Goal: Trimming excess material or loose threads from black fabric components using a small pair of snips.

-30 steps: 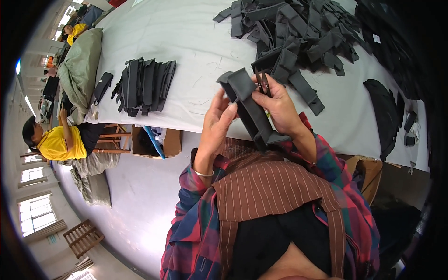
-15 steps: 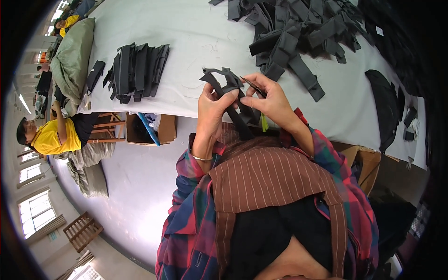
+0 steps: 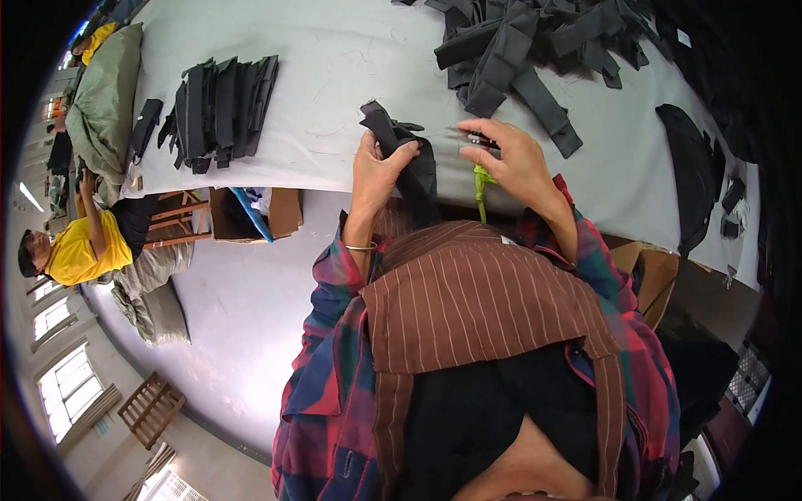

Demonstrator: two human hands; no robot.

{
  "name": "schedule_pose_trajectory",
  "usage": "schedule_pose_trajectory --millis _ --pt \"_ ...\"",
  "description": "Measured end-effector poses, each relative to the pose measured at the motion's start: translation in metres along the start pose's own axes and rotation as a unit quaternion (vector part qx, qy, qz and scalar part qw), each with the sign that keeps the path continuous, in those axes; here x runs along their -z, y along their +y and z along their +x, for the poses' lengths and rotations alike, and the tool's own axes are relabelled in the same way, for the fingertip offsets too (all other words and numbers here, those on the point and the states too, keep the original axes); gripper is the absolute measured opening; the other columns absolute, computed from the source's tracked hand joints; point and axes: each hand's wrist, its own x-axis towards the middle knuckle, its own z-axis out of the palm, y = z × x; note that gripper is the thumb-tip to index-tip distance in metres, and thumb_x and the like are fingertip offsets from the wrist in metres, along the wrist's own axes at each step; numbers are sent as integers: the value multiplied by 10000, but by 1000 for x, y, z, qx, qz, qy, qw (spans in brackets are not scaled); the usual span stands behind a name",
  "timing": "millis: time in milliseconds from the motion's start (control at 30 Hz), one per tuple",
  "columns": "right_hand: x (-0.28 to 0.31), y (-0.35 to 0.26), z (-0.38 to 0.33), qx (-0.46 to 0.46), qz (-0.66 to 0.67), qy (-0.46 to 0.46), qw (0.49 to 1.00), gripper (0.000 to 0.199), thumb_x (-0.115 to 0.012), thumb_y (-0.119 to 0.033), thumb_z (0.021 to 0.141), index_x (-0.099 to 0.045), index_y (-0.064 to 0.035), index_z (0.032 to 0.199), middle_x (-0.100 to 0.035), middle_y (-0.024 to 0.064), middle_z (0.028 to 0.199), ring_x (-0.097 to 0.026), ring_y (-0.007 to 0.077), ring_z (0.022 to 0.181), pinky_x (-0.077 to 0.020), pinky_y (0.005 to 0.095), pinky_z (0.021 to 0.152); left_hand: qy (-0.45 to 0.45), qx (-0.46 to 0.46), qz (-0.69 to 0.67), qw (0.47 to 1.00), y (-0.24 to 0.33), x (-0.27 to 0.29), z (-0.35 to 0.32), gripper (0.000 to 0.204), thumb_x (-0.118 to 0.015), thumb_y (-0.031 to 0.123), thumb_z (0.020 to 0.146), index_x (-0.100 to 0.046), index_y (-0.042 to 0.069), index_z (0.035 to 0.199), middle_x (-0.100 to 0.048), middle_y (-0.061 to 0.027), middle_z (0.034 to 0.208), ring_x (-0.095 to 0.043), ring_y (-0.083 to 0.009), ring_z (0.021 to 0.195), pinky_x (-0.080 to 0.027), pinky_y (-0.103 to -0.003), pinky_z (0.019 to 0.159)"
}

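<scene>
Dark fabric piece held in left hand at near edge of desk; dark snips in right hand.
Left hand (image 3: 376,174): grip clamped, thumb against fingers, on the dark fabric piece (image 3: 419,192), which slants down toward the striped brown apron (image 3: 480,309). Right hand (image 3: 520,163): grip closed around the dark snips (image 3: 483,140), well clear of the fabric; blade position cannot be told. A lime-green cord (image 3: 480,188) hangs below that hand. On the white-covered desk (image 3: 326,92), a row of dark strips (image 3: 219,113) lies to the left, a loose heap of similar pieces (image 3: 505,63) beyond the right hand.
</scene>
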Motion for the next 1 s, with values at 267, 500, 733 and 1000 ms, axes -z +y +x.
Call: schedule_pose_trajectory --millis 267,500,733,1000 --pt "-24 7 -9 113 -134 -34 984 137 -674 -189 784 -659 -116 899 -637 27 790 -577 242 749 -416 358 677 -18 -3 -3 1000 -1 -1 -4 377 -645 91 855 -461 -42 1156 -645 -152 1034 -628 -187 933 -492 -303 868" --pt "-28 6 -8 193 -206 -20 959 125 -692 -241 759 -633 -154 827 -571 -18 721 -546 182 718 -349 331 649 -25 4 2 1000 -2 3 -4 378 -636 95 859 -459 -37 1166 -643 -153 1040 -624 -186 941 -487 -306 876" --pt "-24 12 -3 247 -212 -30 945 118 -689 -208 737 -647 -165 839 -529 -32 714 -484 174 692 -314 322 639 -26 12 -8 1000 -1 3 -4 375 -631 89 859 -460 -40 1167 -643 -156 1043 -627 -193 941 -490 -307 878" --pt "-26 15 -3 244 -206 -31 947 109 -685 -208 743 -640 -159 830 -531 -26 710 -491 179 696 -317 323 641 -22 19 -16 999 -3 5 -2 355 -623 82 863 -465 -39 1157 -648 -162 1034 -631 -202 942 -493 -314 880"
